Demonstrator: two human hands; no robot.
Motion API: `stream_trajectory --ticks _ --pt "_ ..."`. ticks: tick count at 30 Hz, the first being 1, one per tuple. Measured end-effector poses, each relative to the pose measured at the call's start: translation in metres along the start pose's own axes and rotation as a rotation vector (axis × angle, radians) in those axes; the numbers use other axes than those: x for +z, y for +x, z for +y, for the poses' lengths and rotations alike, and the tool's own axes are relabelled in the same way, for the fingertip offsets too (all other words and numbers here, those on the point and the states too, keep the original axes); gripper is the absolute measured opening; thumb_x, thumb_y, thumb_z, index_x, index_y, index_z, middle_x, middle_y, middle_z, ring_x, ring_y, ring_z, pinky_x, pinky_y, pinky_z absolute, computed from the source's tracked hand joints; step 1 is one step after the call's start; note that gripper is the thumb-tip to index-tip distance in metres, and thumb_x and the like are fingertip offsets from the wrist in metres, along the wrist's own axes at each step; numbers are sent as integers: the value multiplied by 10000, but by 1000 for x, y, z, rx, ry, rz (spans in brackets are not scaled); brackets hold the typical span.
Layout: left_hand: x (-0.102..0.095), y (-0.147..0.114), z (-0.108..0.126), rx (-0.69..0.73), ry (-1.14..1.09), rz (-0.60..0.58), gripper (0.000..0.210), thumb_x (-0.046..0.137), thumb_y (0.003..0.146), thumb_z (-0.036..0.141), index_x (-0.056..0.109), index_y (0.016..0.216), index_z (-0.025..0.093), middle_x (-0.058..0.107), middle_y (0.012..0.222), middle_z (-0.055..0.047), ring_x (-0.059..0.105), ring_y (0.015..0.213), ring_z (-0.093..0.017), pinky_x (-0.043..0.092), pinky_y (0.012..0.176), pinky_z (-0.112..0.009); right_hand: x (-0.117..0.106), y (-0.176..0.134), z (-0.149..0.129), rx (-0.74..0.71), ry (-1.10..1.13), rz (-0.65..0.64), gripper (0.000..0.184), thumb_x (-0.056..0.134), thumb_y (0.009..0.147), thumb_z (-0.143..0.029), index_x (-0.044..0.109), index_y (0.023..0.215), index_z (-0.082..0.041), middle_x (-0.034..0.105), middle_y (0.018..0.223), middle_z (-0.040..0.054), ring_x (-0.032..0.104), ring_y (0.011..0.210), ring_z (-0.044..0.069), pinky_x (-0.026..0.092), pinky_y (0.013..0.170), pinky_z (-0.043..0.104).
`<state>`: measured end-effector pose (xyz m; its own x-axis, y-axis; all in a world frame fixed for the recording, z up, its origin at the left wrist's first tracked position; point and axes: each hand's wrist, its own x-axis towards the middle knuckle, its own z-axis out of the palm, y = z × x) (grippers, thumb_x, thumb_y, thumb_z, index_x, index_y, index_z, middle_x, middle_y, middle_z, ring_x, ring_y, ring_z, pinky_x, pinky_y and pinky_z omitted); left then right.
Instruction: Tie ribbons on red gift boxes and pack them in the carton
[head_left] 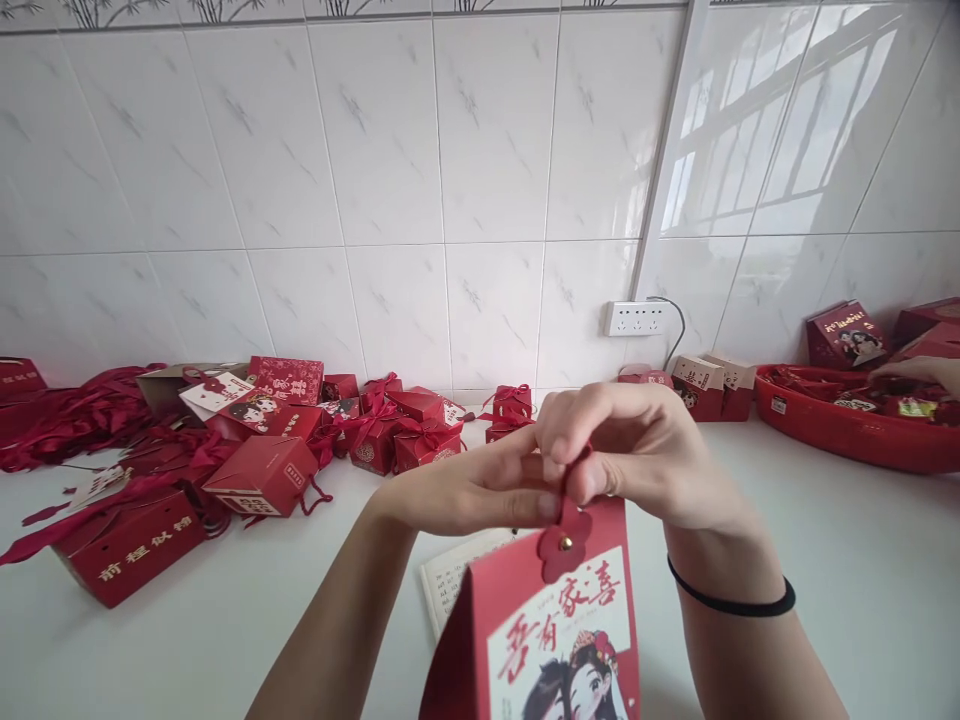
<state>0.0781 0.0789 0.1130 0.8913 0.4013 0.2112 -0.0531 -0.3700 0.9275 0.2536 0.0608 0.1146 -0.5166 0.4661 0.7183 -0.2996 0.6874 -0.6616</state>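
Note:
A red paper gift box (551,560) stands upright in front of me. Its front bears a cartoon couple and red Chinese characters on a white panel. A red handle strap (564,545) with a flower-shaped end and a gold stud runs over its top. My right hand (637,450) is closed, pinching the strap between thumb and fingers. From the other side, my left hand (472,490) has its thumb and fingers closed at the same strap. Where the fingers of both hands meet is partly hidden. An open notebook (450,570) with handwriting lies behind the box.
At the left lie red boxes (262,475) and a heap of red ribbons (97,410). Ribbon-tied boxes (405,430) line the tiled wall. At the right, another person's hand (926,372) reaches over a red basin (862,435) of packets. A power strip (634,318) hangs on the wall.

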Motion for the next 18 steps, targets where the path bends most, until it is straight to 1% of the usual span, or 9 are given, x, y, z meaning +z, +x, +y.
stream_trajectory --ticks 3,5,7,10,12,15,18 --pt "1 7 -8 27 13 -67 239 623 781 419 511 762 209 521 707 8 589 783 -148 500 715 -268 -4 -2 0 -19 49 -66 76 727 784 -171 674 831 -199 645 751 6 611 745 145 546 682 298" --pt "-1 10 -13 47 31 -40 246 668 743 402 526 768 202 532 724 1 581 782 -153 495 690 -267 -5 -3 -1 -31 55 -82 67 722 789 -171 679 828 -205 640 749 5 612 763 149 550 694 306" --pt "-4 10 -17 68 51 18 236 676 735 392 551 767 195 542 741 1 564 764 -143 485 680 -262 -7 -3 -1 -48 34 -63 51 711 802 -181 681 824 -216 636 755 2 609 752 141 547 661 283" --pt "-8 6 -17 53 96 137 212 636 777 383 574 741 183 542 752 -1 541 760 -132 470 715 -274 -12 -3 -1 -47 -6 1 52 706 805 -178 688 820 -225 632 814 8 599 711 121 520 550 219" --pt "-9 3 -14 52 110 175 217 631 785 353 547 695 173 546 768 -3 537 775 -133 461 755 -292 -16 -4 0 -19 -18 23 55 700 806 -171 694 836 -217 626 802 14 594 677 118 508 507 206" --pt "-6 -1 -8 65 114 225 242 635 778 290 460 662 170 562 791 -8 553 793 -138 460 756 -297 -20 -4 -1 52 -29 14 65 681 824 -186 691 887 -200 635 789 29 603 654 131 527 524 240" --pt "0 -4 -3 59 226 393 190 610 794 247 443 730 185 581 814 1 561 781 -127 461 701 -267 -23 -4 -3 116 -85 35 57 675 829 -200 686 883 -186 659 876 56 614 674 140 541 556 258"
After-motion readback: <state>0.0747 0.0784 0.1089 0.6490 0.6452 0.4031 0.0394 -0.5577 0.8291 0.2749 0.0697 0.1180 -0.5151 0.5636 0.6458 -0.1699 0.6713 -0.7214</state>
